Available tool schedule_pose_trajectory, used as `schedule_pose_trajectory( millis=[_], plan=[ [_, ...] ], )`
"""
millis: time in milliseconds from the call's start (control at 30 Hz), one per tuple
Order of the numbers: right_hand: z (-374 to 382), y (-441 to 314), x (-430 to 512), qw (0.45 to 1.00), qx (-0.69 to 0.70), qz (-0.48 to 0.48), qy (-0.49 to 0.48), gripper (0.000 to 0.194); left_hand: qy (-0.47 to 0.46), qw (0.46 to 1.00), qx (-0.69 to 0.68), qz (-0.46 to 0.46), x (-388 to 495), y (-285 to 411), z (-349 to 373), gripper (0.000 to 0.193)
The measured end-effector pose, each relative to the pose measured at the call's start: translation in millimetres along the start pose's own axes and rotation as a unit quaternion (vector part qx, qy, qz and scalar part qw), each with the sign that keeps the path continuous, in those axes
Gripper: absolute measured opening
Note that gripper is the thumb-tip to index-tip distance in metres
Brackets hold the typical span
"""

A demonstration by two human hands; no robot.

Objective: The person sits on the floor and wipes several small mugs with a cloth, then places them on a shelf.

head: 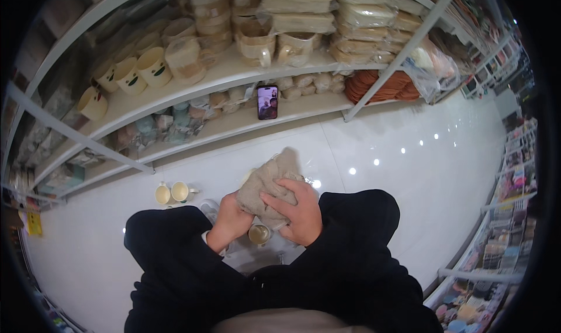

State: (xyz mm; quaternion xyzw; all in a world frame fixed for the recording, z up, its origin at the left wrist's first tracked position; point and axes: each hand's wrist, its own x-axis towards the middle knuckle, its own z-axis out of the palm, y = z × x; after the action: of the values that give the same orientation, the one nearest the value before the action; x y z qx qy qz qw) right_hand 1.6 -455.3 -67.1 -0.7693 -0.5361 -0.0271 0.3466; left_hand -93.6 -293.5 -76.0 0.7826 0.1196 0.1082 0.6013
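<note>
Between my two hands is a bunched beige towel-like cloth (pixel 265 182), held above the floor in front of my knees. My left hand (pixel 232 219) grips its lower left side. My right hand (pixel 302 210) presses on its right side with fingers spread over the folds. Whether something is wrapped inside cannot be seen. A cream curved edge (pixel 246 175) shows behind the cloth, mostly hidden. Below the cloth, a mug (pixel 259 235) stands on the floor between my legs. Two cream mugs (pixel 180 192) stand on the floor to the left, beside my left knee.
A white shelf rack (pixel 210 81) spans the front, bearing cream mugs (pixel 153 65) and plastic-wrapped packs (pixel 298 24). A phone (pixel 268 102) with a lit screen leans on its lower shelf, near rust-coloured bundles (pixel 381 86). More stocked shelves (pixel 495 245) line the right.
</note>
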Motion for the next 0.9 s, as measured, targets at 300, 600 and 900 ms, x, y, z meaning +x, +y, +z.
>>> schedule_pose_trajectory(
  millis=[300,600,900],
  plan=[
    [7,1,13,0.999,0.028,-0.005,0.043,0.050,-0.132,0.984,0.015,-0.120,-3,-7,-5,0.009],
    [4,63,14,0.935,0.196,0.279,0.104,0.032,-0.237,0.951,-0.162,-0.112,-7,18,-33,0.019],
    [-18,58,19,0.873,0.357,0.279,0.183,0.034,-0.183,0.958,-0.150,-0.162,-3,10,-42,0.013]
  ],
)
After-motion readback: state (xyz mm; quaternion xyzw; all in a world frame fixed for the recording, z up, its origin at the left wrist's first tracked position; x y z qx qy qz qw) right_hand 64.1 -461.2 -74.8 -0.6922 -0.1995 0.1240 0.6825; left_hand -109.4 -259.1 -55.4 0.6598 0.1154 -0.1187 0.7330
